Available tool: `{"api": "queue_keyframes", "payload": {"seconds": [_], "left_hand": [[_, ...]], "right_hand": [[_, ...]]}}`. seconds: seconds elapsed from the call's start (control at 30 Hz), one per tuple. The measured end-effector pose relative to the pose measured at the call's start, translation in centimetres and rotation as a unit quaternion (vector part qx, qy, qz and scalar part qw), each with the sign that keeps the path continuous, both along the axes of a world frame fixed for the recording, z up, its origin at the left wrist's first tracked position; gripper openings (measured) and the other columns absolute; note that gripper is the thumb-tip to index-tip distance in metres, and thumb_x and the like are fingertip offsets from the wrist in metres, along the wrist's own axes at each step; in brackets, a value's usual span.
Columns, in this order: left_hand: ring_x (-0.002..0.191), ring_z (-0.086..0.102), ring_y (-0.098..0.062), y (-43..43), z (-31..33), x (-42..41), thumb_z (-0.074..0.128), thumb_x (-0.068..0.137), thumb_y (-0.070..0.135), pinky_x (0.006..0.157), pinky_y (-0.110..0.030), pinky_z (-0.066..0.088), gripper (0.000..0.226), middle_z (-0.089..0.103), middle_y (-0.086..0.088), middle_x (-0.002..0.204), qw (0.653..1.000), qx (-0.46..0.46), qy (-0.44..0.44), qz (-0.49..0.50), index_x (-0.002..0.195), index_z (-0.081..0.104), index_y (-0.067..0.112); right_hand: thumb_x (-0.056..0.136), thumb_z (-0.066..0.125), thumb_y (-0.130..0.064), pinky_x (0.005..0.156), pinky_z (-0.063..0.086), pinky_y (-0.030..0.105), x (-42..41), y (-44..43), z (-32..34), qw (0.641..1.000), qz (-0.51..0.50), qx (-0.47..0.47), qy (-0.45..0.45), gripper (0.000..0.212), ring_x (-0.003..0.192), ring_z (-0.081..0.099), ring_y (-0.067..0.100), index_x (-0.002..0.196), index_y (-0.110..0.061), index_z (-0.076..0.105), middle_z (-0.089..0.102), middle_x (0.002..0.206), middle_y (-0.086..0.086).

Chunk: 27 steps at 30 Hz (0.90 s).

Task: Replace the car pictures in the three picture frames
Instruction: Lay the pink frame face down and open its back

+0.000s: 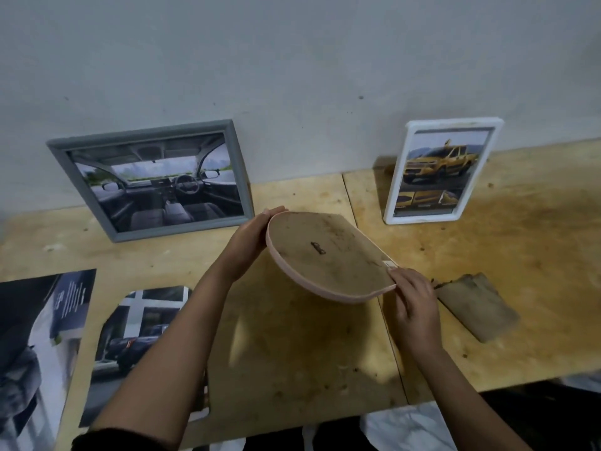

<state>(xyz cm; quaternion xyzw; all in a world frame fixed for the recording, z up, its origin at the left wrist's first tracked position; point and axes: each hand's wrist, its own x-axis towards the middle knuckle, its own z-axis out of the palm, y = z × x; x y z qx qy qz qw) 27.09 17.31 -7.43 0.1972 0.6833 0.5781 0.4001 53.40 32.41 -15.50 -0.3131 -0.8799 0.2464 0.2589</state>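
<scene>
The person holds a pink-rimmed, rounded picture frame above the plywood table, back side up, so its stained brown backing board faces the camera. The left hand grips the frame's far left rim, fingers curled over the edge. The right hand pinches the near right corner, where a small pale tab sticks out.

By the look of it, the step in hand is opening this third frame's back. A grey frame with a car-interior picture and a white frame with a yellow pickup picture lean against the wall. Two loose car prints lie flat at the left: a blue pickup print and a darker print. A brown board piece lies just right of the right hand.

The next move likely calls for freeing the backing at that tab while the left hand steadies the rim.
</scene>
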Motion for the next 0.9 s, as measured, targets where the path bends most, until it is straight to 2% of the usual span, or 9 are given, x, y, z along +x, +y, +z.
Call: {"api": "queue_keyframes", "payload": {"seconds": [0.1,0.2,0.27,0.37,0.47,0.57,0.73,0.8,0.9], "left_hand": [[0.104,0.06,-0.003,-0.7,-0.9,0.0,0.032,0.1,0.037,0.076,-0.01,0.049,0.041,0.064,0.011,0.111,0.997,-0.054,0.045,-0.008,0.124,0.06,0.019],[0.105,0.061,-0.01,-1.7,-2.5,-0.2,0.033,0.099,0.043,0.087,-0.024,0.047,0.036,0.066,0.01,0.109,0.993,-0.102,0.059,-0.008,0.109,0.066,0.032],[0.106,0.057,-0.011,-2.3,-3.4,-0.2,0.031,0.099,0.043,0.093,-0.029,0.043,0.035,0.063,0.008,0.113,0.988,-0.13,0.08,-0.023,0.107,0.064,0.035],[0.113,0.053,-0.015,-2.7,-4.9,-0.2,0.031,0.098,0.044,0.1,-0.033,0.04,0.04,0.059,0.002,0.122,0.979,-0.173,0.097,-0.038,0.118,0.062,0.027],[0.116,0.051,-0.016,-2.8,-6.5,0.1,0.032,0.098,0.044,0.095,-0.03,0.038,0.043,0.056,-0.001,0.129,0.973,-0.197,0.109,-0.051,0.124,0.059,0.023],[0.123,0.046,-0.017,-2.3,-7.2,0.7,0.031,0.099,0.043,0.095,-0.026,0.033,0.044,0.05,-0.002,0.137,0.967,-0.208,0.138,-0.052,0.131,0.054,0.021],[0.127,0.044,-0.023,-1.5,-7.1,2.4,0.034,0.1,0.033,0.097,-0.028,0.033,0.042,0.048,-0.006,0.14,0.936,-0.234,0.248,-0.082,0.136,0.046,0.015],[0.122,0.047,-0.025,-2.1,-7.0,3.5,0.039,0.099,0.025,0.096,-0.029,0.036,0.037,0.051,-0.009,0.133,0.931,-0.218,0.291,-0.047,0.132,0.047,0.011],[0.109,0.05,-0.02,-4.5,-6.9,6.4,0.042,0.097,0.018,0.092,-0.024,0.039,0.025,0.054,-0.008,0.118,0.925,-0.184,0.319,0.089,0.119,0.051,0.009]], "right_hand": [[0.08,0.061,0.012,0.103,0.039,0.026,0.7,-1.2,-1.2,1.0,0.003,-0.017,0.007,0.038,0.115,0.054,0.027,0.114,-0.003,0.066,0.062,0.115,0.015],[0.082,0.063,0.007,0.105,0.035,0.016,1.1,-2.1,-2.3,1.0,0.023,-0.019,-0.005,0.032,0.113,0.054,0.024,0.112,-0.004,0.068,0.064,0.112,0.013],[0.084,0.062,0.0,0.101,0.037,0.018,1.5,-2.6,-2.9,0.999,0.046,0.0,-0.022,0.029,0.11,0.054,0.022,0.111,-0.006,0.068,0.065,0.11,0.011],[0.084,0.06,-0.006,0.096,0.039,0.022,1.9,-2.7,-3.2,0.997,0.063,0.021,-0.039,0.027,0.108,0.052,0.021,0.11,-0.006,0.069,0.065,0.109,0.01],[0.083,0.065,-0.003,0.098,0.037,0.019,2.2,-2.3,-3.3,0.995,0.081,0.025,-0.047,0.029,0.107,0.052,0.021,0.111,-0.006,0.069,0.065,0.111,0.01],[0.08,0.069,-0.003,0.096,0.04,0.025,3.0,-2.3,-3.7,0.991,0.123,0.029,-0.051,0.03,0.107,0.051,0.023,0.11,-0.004,0.068,0.065,0.111,0.01],[0.087,0.058,-0.024,0.093,0.043,0.027,3.5,-3.0,-2.9,0.987,0.154,-0.003,-0.034,0.029,0.108,0.052,0.019,0.107,-0.006,0.07,0.064,0.112,0.006],[0.089,0.054,-0.031,0.089,0.045,0.03,3.0,-3.2,-2.3,0.988,0.143,-0.045,-0.034,0.03,0.106,0.054,0.015,0.104,-0.012,0.072,0.064,0.11,0.0],[0.088,0.05,-0.035,0.084,0.046,0.029,1.0,-3.1,-1.1,0.987,0.123,-0.101,-0.019,0.03,0.1,0.055,0.011,0.1,-0.018,0.072,0.064,0.104,-0.003]]}}
